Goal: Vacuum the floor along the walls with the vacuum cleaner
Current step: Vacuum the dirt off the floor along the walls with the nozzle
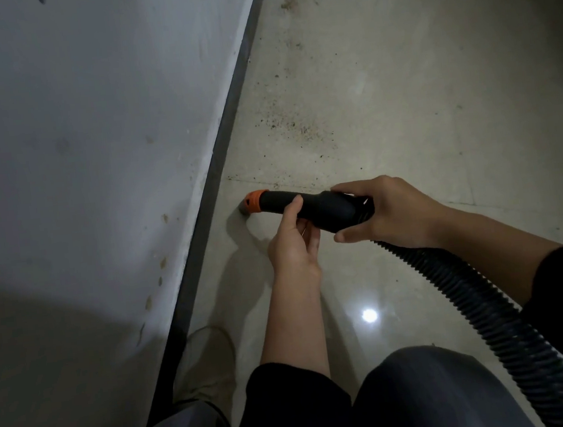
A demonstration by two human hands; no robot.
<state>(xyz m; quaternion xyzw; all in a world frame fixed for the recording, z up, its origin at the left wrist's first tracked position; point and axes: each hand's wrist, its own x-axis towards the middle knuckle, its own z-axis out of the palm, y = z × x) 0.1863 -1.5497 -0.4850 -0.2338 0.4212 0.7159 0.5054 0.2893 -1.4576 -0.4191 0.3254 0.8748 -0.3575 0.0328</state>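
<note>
Step in hand: edge pass along baseboard (221, 171).
Vacuum nozzle (310, 207) held low, orange tip (255, 202) at floor, just beside baseboard.
Nozzle gripped from beneath by left hand (293, 243), thumb laid on top. Rear end clasped by right hand (386, 213), fingers curled over.
Corrugated hose (470, 298) trailed away from baseboard.
Dark grit (285, 123) noted further along baseboard, uncollected. Next move judged: tip to be slid forward, kept low and close to baseboard.
No brand or writing legible.

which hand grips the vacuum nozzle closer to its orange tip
The left hand, gripping the black plastic vacuum nozzle mid-tube, nearer its orange collar; the right hand holds the rear, where the ribbed black hose joins.
</note>
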